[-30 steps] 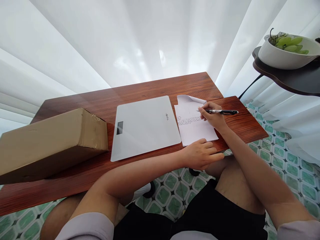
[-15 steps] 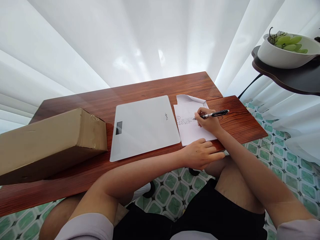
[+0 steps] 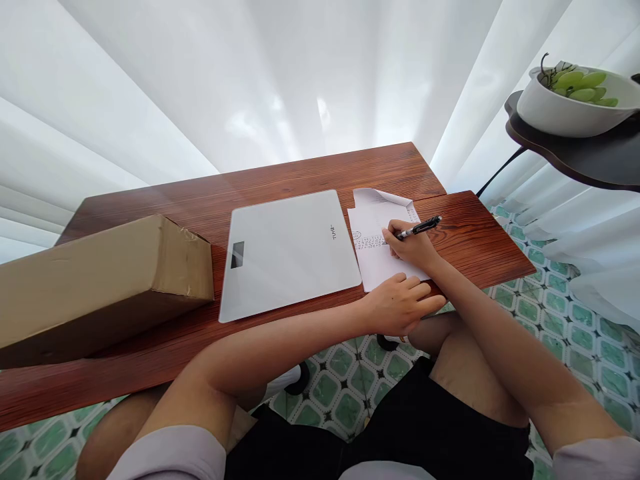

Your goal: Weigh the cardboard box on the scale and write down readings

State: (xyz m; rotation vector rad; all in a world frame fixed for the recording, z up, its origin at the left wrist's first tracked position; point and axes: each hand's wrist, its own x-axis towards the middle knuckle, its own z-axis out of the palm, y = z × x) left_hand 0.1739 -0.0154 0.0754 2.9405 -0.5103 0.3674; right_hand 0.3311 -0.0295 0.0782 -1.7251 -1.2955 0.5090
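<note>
The black pen (image 3: 419, 228) is sitting pinched in the right hand (image 3: 411, 247), its tip touching the white paper (image 3: 376, 248) near the bench's (image 3: 175, 333) right end; its long axis is slanting from the paper up toward the right edge. The left hand (image 3: 400, 303) is resting loosely curled, holding nothing, on the paper's near corner at the bench's front edge. A white bowl (image 3: 560, 110) on a shelf is holding green grapes (image 3: 583, 87).

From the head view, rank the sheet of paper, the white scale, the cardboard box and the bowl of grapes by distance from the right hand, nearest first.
1. Sheet of paper: directly under the right hand.
2. White scale: just left of the paper.
3. Bowl of grapes: up on the right-side shelf.
4. Cardboard box: far left of the table.
</note>
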